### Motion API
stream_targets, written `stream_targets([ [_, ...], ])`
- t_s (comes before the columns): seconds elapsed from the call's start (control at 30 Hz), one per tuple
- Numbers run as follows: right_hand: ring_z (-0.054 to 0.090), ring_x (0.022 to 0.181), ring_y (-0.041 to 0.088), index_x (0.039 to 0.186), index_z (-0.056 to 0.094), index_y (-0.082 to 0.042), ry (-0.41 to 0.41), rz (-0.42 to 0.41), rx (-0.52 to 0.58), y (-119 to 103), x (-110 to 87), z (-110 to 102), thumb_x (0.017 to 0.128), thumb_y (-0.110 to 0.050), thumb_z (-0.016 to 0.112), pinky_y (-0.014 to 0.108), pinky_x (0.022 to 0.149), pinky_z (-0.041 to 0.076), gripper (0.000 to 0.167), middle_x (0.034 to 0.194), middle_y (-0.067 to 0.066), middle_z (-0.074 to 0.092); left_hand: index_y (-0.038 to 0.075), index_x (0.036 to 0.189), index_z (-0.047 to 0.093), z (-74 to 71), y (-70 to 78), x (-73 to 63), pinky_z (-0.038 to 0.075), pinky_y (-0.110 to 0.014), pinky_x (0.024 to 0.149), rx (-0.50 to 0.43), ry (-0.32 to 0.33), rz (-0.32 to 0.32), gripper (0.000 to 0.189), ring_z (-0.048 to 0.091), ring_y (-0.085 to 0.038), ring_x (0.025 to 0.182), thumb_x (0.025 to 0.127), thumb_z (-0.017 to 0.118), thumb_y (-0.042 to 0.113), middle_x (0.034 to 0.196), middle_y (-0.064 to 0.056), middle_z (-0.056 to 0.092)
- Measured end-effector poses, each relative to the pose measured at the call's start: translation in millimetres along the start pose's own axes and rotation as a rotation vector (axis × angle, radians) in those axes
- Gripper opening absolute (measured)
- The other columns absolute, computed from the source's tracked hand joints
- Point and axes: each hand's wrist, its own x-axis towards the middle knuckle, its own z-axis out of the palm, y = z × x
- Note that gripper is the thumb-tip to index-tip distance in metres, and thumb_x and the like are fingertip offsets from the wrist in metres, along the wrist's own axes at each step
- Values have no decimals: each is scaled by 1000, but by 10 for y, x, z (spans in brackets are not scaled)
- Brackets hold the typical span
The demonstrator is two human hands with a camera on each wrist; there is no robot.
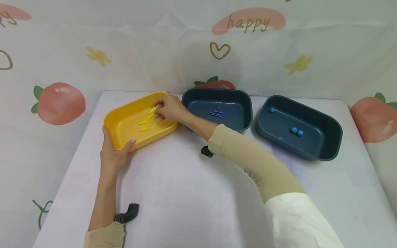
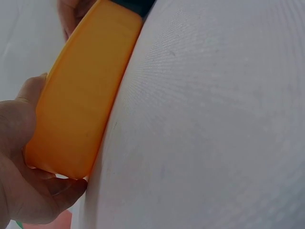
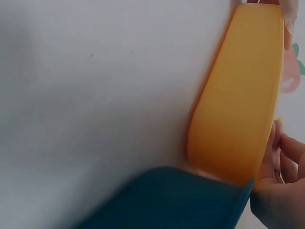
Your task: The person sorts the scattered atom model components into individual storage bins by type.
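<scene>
My left hand grips the near-left corner of a yellow plastic bin, thumb along the near side and fingers round the end wall. In the left wrist view, the fingers curl under the bin's end. Above the bin's right end, my right hand reaches in with bent fingers. A yellow tip shows at its fingertips in the right wrist view; the rest of that small piece is hidden. Several flat, teardrop-like yellow pieces lie in a loose line on the bin floor.
A dark blue bin with several thin purple sticks stands beside the yellow one, partly behind my right forearm. Farther right, another dark blue bin holds blue beads. A printed cloth hangs behind the table.
</scene>
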Motion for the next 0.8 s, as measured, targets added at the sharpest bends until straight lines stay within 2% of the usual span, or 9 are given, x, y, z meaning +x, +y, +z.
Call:
stream_targets([
  [0.13, 71, 74, 20, 119, 67, 2, 3, 9, -30, -15, 21, 58, 95, -4, 65, 30, 75, 59, 25, 84, 9, 70, 30, 156, -16, 1, 1, -2, 13, -43, 122, -4, 1, 6, 106, 11, -26, 152, 93, 68, 42, 167, -1, 2],
  [0.43, 68, 69, 19, 115, 68, 3, -12, 114, 33, -40, 34, 197, 94, -2, 65, 24, 71, 58, 21, 78, 10, 67, 29, 156, -16, -8, -1, -15, 12, -43, 122, -6, -9, 10, 106, 11, -27, 152, 93, 68, 41, 167, -1, 2],
  [0.63, 71, 72, 23, 112, 71, -1, 62, 196, -7, -61, 72, 262, 92, -2, 68, 20, 66, 57, 20, 73, 8, 67, 30, 156, -16, -7, 0, -27, 12, -44, 122, -8, -11, 9, 106, 10, -27, 152, 93, 68, 41, 167, -1, 2],
  [0.8, 70, 68, 21, 110, 72, -2, 94, 262, -12, -75, 119, 292, 92, -1, 68, 23, 69, 58, 19, 72, 8, 68, 29, 156, -16, -7, -4, -36, 12, -44, 122, -9, -11, 10, 106, 10, -27, 152, 93, 68, 41, 167, -1, 2],
])
